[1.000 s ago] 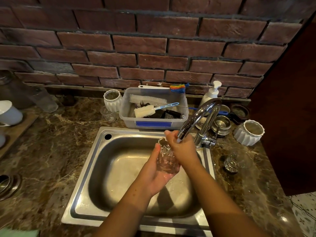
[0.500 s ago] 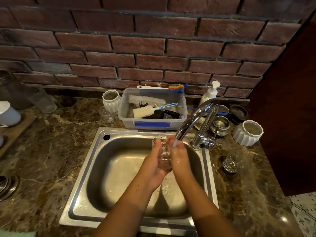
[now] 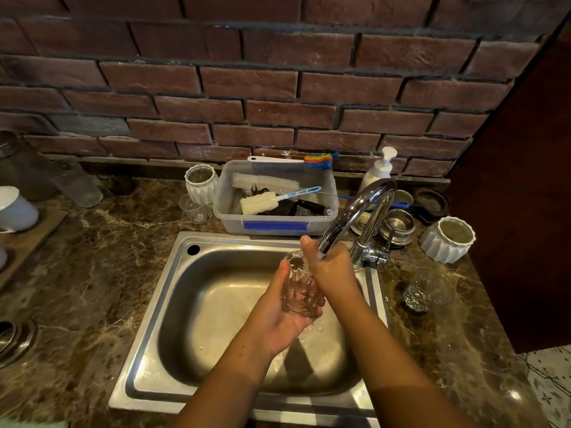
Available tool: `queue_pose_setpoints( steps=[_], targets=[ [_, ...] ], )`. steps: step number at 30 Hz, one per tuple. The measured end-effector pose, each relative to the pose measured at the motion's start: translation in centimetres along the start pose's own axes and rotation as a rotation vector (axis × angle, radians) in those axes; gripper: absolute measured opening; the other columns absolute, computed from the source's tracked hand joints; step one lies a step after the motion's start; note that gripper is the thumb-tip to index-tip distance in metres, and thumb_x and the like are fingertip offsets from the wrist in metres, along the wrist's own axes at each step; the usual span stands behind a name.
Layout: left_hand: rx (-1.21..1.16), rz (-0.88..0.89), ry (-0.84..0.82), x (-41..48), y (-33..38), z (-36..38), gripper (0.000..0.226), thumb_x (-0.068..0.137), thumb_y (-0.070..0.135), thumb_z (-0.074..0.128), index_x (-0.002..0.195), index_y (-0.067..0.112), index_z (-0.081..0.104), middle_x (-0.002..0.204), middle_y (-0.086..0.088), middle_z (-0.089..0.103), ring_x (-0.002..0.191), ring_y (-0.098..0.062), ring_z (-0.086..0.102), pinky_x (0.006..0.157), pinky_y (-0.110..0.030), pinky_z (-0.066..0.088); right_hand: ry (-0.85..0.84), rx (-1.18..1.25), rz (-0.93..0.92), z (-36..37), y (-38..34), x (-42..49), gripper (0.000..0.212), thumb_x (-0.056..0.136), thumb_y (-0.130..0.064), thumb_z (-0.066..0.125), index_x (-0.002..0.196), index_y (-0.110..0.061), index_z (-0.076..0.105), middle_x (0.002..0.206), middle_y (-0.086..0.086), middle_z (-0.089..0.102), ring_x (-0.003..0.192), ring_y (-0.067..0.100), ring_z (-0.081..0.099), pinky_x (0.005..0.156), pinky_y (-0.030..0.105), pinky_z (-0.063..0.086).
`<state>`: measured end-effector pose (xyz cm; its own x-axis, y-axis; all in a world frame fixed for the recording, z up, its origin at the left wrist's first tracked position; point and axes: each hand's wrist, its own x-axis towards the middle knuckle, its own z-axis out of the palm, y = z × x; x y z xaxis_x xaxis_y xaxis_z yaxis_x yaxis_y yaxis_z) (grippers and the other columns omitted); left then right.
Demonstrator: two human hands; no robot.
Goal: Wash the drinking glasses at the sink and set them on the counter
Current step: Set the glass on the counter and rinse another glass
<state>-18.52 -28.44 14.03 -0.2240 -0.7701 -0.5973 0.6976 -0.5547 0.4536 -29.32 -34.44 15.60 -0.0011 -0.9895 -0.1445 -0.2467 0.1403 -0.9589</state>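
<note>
A clear faceted drinking glass (image 3: 301, 288) is held tilted over the steel sink (image 3: 173, 291), just under the spout of the chrome tap (image 3: 358, 211). My left hand (image 3: 281, 316) cups the glass from below and grips it. My right hand (image 3: 329, 270) lies against the glass at its rim, its thumb up at the rim and its fingers hidden behind. A second clear glass (image 3: 425, 290) stands on the marble counter (image 3: 92, 288) to the right of the sink. A small glass (image 3: 194, 208) stands behind the sink's left corner.
A plastic tub (image 3: 275, 225) with brushes sits behind the sink. White ribbed pots (image 3: 448, 239) (image 3: 200, 182), steel cups (image 3: 398, 225) and a soap pump (image 3: 378, 169) crowd the back right. A tall tumbler (image 3: 77, 183) and white mugs (image 3: 15, 208) stand at far left. A dark cabinet (image 3: 525, 211) borders the right.
Both hands have kept the glass under the tap and shifted round it; the right hand's thumb now sits at the rim and the glass leans more toward me.
</note>
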Motion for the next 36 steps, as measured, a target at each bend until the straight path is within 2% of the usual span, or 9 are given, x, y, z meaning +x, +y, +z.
queue_pose_setpoints(
  steps=[4,8,11,15,19,22,29,33,36],
  targets=[
    [0.251,0.033,0.075,-0.4,0.7,0.0,0.049,0.097,0.054,0.051,0.107,0.014,0.077,0.099,-0.016,0.079,0.084,-0.032,0.076,0.076,-0.042,0.062,0.039,-0.128,0.009,0.2,0.4,0.0,0.043,0.093,-0.054,0.059,0.066,-0.021,0.059,0.047,-0.008,0.062,0.042,-0.007,0.058,0.046,0.018,0.038],
    [0.522,0.107,0.127,-0.4,1.1,1.2,0.035,0.089,0.058,0.063,0.104,0.026,0.060,0.068,0.011,0.077,0.068,-0.016,0.077,0.070,-0.042,0.063,0.034,-0.163,-0.053,0.3,1.1,-0.3,0.042,0.098,-0.040,0.059,0.060,-0.025,0.054,0.044,-0.018,0.059,0.039,-0.007,0.055,0.038,0.007,0.034],
    [0.468,0.133,0.158,0.0,0.5,1.5,0.050,0.088,0.055,0.063,0.116,0.014,0.065,0.096,-0.010,0.080,0.095,-0.031,0.076,0.074,-0.043,0.063,0.152,0.037,0.039,0.8,1.7,-0.9,0.028,0.103,-0.019,0.051,0.079,-0.026,0.064,0.071,-0.011,0.071,0.065,0.001,0.065,0.055,0.019,0.046],
    [0.149,0.121,0.143,0.6,-0.5,0.9,0.046,0.100,0.048,0.049,0.120,0.011,0.068,0.109,-0.014,0.078,0.099,-0.027,0.076,0.071,-0.038,0.062,0.124,0.317,0.290,1.8,2.1,-2.2,0.025,0.108,-0.030,0.040,0.115,-0.020,0.062,0.103,0.011,0.072,0.091,0.023,0.072,0.070,0.034,0.059],
    [0.212,0.163,0.148,0.4,-1.1,0.1,0.050,0.102,0.051,0.042,0.123,0.012,0.066,0.114,-0.012,0.077,0.104,-0.023,0.075,0.083,-0.038,0.058,-0.080,0.362,0.397,1.8,3.1,-3.9,0.063,0.085,-0.054,0.069,0.136,-0.021,0.054,0.121,0.010,0.071,0.110,0.028,0.070,0.097,0.049,0.056],
    [0.475,0.218,0.186,0.0,-1.4,0.0,0.050,0.106,0.050,0.035,0.129,0.017,0.064,0.117,-0.012,0.075,0.108,-0.025,0.073,0.096,-0.044,0.057,-0.162,0.546,0.548,0.7,3.5,-4.3,0.067,0.070,-0.048,0.079,0.127,-0.016,0.064,0.112,0.015,0.076,0.105,0.032,0.073,0.093,0.049,0.058],
    [0.935,0.186,0.303,-1.6,-1.9,-0.4,0.048,0.107,0.051,0.027,0.117,0.024,0.064,0.114,-0.008,0.072,0.104,-0.025,0.069,0.099,-0.049,0.055,-0.249,0.510,0.782,-0.8,3.9,-5.3,0.047,0.082,-0.035,0.077,0.119,-0.007,0.067,0.110,0.021,0.074,0.099,0.038,0.071,0.086,0.054,0.057],
    [0.808,0.169,0.311,-2.3,-2.1,-0.6,0.040,0.107,0.047,0.035,0.117,0.023,0.065,0.109,-0.006,0.074,0.097,-0.025,0.073,0.089,-0.051,0.061,-0.247,0.339,0.677,-1.2,3.2,-5.5,0.035,0.082,-0.031,0.080,0.102,-0.004,0.071,0.087,0.016,0.077,0.080,0.031,0.076,0.074,0.047,0.063],
    [0.730,0.146,0.294,-2.8,-2.1,-0.3,0.037,0.105,0.048,0.042,0.120,0.021,0.064,0.112,-0.011,0.073,0.096,-0.027,0.075,0.083,-0.049,0.063,-0.262,0.117,0.572,-1.8,2.4,-5.4,0.048,0.078,-0.045,0.082,0.104,-0.006,0.070,0.090,0.013,0.079,0.078,0.026,0.078,0.069,0.038,0.064]
  ],
)
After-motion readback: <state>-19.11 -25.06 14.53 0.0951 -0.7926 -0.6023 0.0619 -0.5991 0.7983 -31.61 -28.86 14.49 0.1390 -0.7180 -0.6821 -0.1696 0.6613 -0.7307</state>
